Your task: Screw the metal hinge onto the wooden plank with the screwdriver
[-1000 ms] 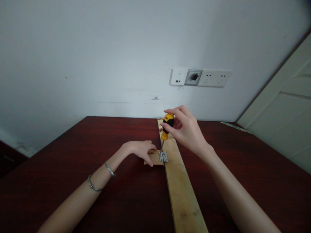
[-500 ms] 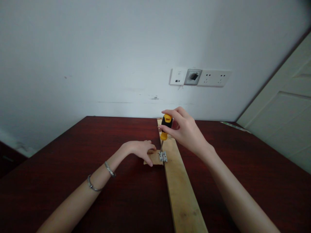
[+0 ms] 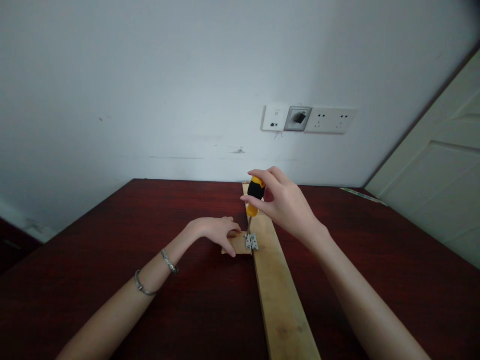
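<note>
My right hand is closed round the yellow and black handle of a screwdriver, which stands nearly upright with its tip on a small metal hinge. The hinge joins a long wooden plank to a small wooden block at its left. My left hand rests on the small block, its fingers lying flat and pressing it down beside the hinge. Two bracelets sit on my left wrist.
Everything lies on a dark red wooden table set against a white wall. A row of wall sockets is above the table's far edge. A pale door stands at the right.
My right hand's fingers have turned round the screwdriver handle, shifting slightly left. The left hand, block and plank have stayed where they were.
</note>
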`<state>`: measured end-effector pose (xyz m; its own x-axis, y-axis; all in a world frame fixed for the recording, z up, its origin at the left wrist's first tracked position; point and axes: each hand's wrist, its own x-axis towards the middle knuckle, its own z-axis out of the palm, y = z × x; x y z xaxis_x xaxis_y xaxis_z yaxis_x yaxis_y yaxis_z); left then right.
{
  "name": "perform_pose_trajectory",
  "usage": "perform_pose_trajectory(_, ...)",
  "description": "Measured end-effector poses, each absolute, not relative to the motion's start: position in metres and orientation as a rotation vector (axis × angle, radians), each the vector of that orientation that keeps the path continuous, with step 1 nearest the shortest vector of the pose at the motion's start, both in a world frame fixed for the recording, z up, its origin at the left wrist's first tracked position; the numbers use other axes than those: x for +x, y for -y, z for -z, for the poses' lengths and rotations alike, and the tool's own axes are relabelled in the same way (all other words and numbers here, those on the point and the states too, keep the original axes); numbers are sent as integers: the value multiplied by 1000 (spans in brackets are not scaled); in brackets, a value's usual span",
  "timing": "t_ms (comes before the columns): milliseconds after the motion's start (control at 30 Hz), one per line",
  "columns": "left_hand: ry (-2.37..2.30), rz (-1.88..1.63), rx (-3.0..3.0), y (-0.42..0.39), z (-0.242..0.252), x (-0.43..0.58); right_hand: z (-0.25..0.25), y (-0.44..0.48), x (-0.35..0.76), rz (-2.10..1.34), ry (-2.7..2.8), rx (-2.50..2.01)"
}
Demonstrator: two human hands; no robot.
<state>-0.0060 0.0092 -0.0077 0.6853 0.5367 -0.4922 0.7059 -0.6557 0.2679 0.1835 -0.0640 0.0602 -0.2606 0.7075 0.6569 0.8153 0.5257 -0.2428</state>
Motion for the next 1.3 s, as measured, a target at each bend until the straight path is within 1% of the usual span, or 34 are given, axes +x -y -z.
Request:
perform_pose_trajectory(300,-963,516,2458,-10,10,-5,-58,61,187,33,2055,-1177)
perform_pose_trajectory(533,-969,516,2464,-9,9,-6,-57,60,183,138,2047,-1259)
perform_pose_trajectory(867,-946,510,2480,-9,9,-5,-55,60,185,-55,2074,-1105)
perform_pose_trajectory(967,-955,522,2475,-8,8,-4,-55,59,184,-15,2073,-1111)
perform_pose_trajectory(1100,-963,511,2466,-9,8,-5,-54,56,184,127,2077,-1149)
perform_pose_trajectory(1300,-960,502,2466,-10,11,-6,-54,56,186,64,2078,-1091)
